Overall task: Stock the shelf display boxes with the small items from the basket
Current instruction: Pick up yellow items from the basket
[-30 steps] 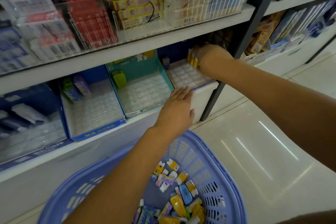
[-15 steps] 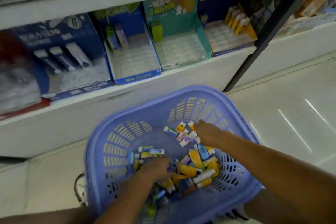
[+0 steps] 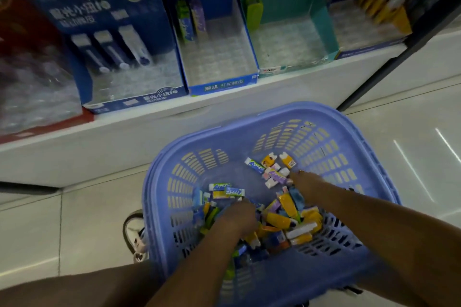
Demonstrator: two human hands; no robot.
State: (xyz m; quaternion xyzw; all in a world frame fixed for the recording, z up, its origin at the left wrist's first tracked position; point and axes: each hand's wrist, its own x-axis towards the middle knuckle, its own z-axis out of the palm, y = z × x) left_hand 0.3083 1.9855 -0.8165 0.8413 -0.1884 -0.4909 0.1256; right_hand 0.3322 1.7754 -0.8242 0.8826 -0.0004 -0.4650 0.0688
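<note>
- Left hand (image 3: 239, 218) buried among small items (image 3: 287, 207) in the basket (image 3: 294, 108); right hand (image 3: 304, 184) nearer the far cluster (image 3: 274, 172).
- Whether either hand grips anything cannot be told.

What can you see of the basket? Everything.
The basket is lavender-blue plastic, rounded-rectangular, with a thick rim and slotted walls. It sits upright below the shelf, over the tiled floor; what bears it is hidden. Small packaged items lie heaped on its bottom. The left hand and right hand reach into that heap.
</note>
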